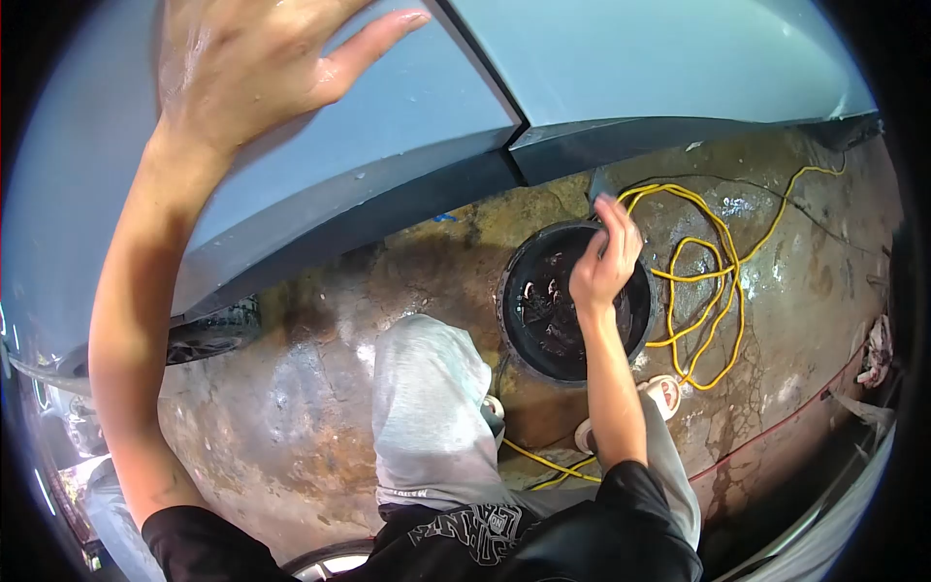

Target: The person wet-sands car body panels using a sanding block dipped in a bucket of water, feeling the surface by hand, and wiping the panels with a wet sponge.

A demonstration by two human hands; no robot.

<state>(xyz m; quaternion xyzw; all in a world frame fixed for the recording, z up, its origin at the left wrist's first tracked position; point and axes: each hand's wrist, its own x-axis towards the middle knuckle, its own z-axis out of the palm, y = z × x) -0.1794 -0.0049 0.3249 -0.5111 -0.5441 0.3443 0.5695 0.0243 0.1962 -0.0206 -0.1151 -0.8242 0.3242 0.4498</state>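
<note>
My left hand [247, 73] lies against the light blue-grey car body panel [407, 107] at the upper left, its thumb stretched out and its fingers partly cut off by the top edge. Wet streaks show on its skin. Over the right part of a round black tub [511, 335] of dark water, my right hand [608, 254] is raised with curled fingers. A small, blurred grey-blue thing [598, 182] shows at its fingertips, too unclear to name.
Loops of yellow hose or cable [742, 291] lie right of the tub on the wet floor [310, 388]. A wheel [213, 335] is at the left under the body. My knees and sandalled feet are close to the tub. A red line [776, 427] crosses the floor.
</note>
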